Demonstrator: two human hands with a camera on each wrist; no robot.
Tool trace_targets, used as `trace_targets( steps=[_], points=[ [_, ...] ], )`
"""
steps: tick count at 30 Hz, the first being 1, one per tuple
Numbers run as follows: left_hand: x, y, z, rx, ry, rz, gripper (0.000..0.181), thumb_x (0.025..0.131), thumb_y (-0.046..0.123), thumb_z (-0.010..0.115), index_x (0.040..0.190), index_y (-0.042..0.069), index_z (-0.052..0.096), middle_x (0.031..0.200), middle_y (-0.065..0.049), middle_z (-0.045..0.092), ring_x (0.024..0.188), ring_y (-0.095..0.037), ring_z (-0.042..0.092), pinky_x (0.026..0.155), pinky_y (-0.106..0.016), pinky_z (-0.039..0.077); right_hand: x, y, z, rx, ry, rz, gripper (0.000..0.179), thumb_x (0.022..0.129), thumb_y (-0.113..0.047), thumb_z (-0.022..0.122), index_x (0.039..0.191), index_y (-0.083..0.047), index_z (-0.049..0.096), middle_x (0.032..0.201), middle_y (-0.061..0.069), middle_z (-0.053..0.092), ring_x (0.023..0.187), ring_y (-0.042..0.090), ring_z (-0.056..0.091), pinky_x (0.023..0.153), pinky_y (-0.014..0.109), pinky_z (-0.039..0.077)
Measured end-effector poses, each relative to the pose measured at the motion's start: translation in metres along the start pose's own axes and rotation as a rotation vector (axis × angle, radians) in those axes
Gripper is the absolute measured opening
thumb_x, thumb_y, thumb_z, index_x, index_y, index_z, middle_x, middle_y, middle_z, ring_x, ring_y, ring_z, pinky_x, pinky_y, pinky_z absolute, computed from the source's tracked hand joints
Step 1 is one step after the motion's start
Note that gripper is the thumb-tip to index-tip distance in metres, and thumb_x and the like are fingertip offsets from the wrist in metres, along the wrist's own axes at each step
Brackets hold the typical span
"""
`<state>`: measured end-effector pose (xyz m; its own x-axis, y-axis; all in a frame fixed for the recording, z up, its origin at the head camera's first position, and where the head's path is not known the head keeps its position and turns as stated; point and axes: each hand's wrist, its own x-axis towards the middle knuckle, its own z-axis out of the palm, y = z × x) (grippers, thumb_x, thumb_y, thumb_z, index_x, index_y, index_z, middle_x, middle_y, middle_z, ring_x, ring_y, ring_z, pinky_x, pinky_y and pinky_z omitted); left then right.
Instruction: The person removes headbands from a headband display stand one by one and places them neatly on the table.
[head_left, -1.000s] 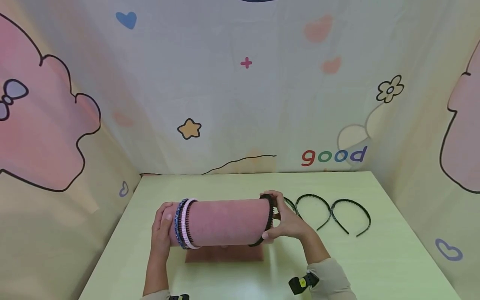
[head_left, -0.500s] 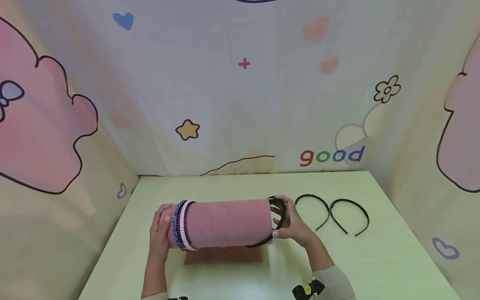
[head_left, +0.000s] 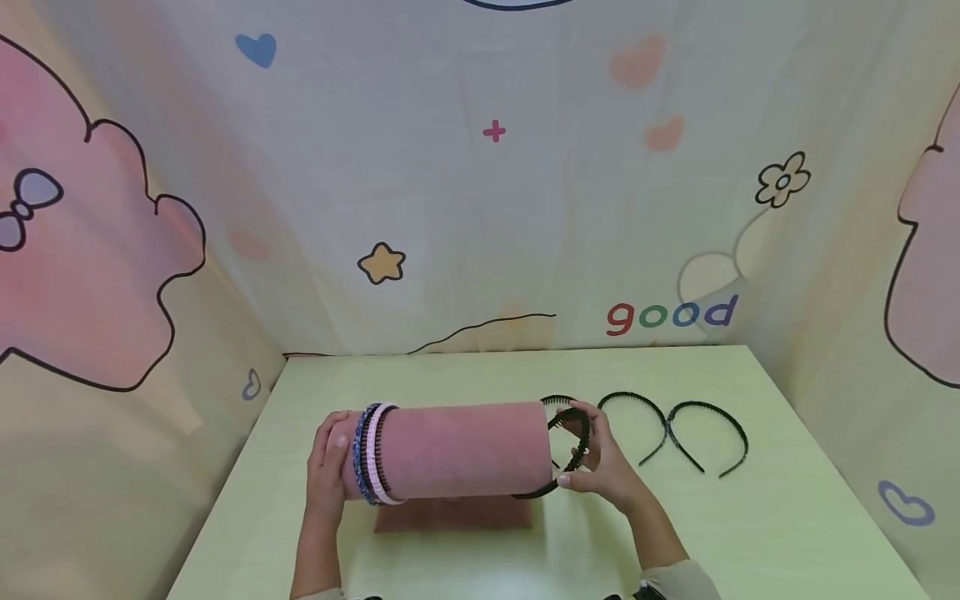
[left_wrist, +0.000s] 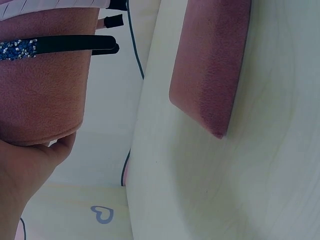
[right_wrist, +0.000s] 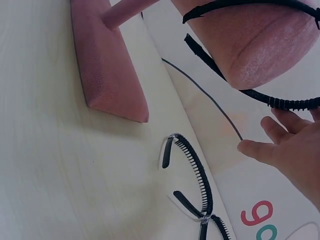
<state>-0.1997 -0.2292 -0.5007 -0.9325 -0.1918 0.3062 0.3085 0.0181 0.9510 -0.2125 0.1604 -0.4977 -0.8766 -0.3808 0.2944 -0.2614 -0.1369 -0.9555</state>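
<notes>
A pink plush headband holder point(head_left: 465, 450), a padded roll on a stand, lies across the middle. My left hand point(head_left: 328, 471) grips the roll's left end, thumb in front. Beside that hand the roll carries a blue glittery headband point(left_wrist: 17, 50) and a pale pink headband point(left_wrist: 55, 4), close together, with dark teeth showing. At the other end my right hand point(head_left: 609, 468) holds a black headband point(head_left: 582, 442) by its curved part, thumb low in front and fingers behind. Its curve stands out beyond the roll's end, while its tips still straddle the roll in the right wrist view.
The holder's flat pink base point(head_left: 453, 515) sits on the pale table point(head_left: 795, 533). Behind the right hand lies a black toothed headband point(head_left: 557, 400); to its right are a second headband point(head_left: 633, 395) and a third headband point(head_left: 708, 406). A printed curtain point(head_left: 450, 192) surrounds the table.
My right hand has drawn the black headband rightward, from around the roll's right end to mostly past it. The left hand keeps its hold on the other end.
</notes>
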Motion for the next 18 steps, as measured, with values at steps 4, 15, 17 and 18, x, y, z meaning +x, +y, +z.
trace_targets(
  steps=[4,15,17,18],
  points=[
    [0.001,0.000,0.000,0.001,0.006,-0.007,0.034,0.099,0.015,0.036,0.131,0.006,0.042,0.121,0.000,0.052,0.106,-0.020,0.048,0.087,-0.030,0.036,-0.006,0.000,-0.002,-0.035,0.048,-0.025,0.095,0.069,0.003,0.075,0.140,0.003,0.012,0.142,0.015,0.031,0.129,0.045,0.020,0.097,0.049,0.030],
    [-0.007,0.025,0.007,0.041,0.009,-0.028,0.036,0.098,0.013,0.035,0.131,0.001,0.039,0.117,0.005,0.052,0.103,-0.016,0.049,0.085,-0.027,0.036,-0.029,-0.003,0.003,-0.097,0.215,0.021,0.091,0.074,0.003,0.067,0.147,-0.006,0.015,0.145,0.026,0.020,0.131,0.043,0.020,0.098,0.054,0.024],
    [-0.005,0.019,0.005,0.034,0.004,-0.029,0.036,0.098,0.014,0.035,0.132,0.003,0.039,0.118,0.005,0.052,0.103,-0.016,0.049,0.086,-0.027,0.037,-0.031,-0.001,0.005,-0.112,0.253,0.024,0.090,0.074,0.001,0.066,0.148,-0.008,0.014,0.144,0.025,0.021,0.128,0.041,0.024,0.096,0.045,0.033],
    [-0.004,0.015,0.004,0.027,0.001,-0.024,0.036,0.098,0.014,0.035,0.132,0.004,0.039,0.119,0.004,0.052,0.104,-0.017,0.048,0.086,-0.027,0.036,-0.032,-0.001,0.007,-0.120,0.274,0.026,0.090,0.075,0.000,0.065,0.149,-0.009,0.014,0.143,0.024,0.021,0.126,0.038,0.027,0.094,0.040,0.037]
  ],
)
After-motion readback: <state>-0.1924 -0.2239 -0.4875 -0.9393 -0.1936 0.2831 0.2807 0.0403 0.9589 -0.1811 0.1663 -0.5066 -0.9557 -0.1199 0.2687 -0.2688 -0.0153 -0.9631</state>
